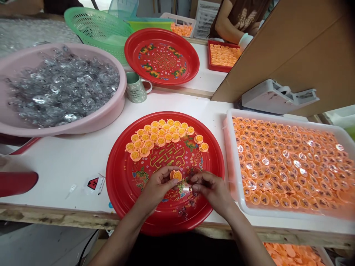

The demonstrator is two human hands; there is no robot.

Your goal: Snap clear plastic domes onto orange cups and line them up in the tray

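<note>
My left hand [158, 187] pinches a small orange toy cup [176, 176] with a yellow filling, over the front of a round red tray [113, 177]. Close by on the right, my right hand [213, 189] is closed, thumb against fingers, on a small clear plastic piece [187, 187] that catches the light. Its exact shape is hard to make out. Similar orange cups [161, 141] stand in curved rows at the tray's back left, and two more cups [203, 147] sit apart on the right.
A pink basin [122, 105] of clear plastic pieces stands left, beside a green mug [135, 88]. A white bin [238, 177] of finished-looking orange cups is at right, below a tape dispenser [273, 96] and cardboard panel [294, 44]. Another person's arm [229, 27] is behind.
</note>
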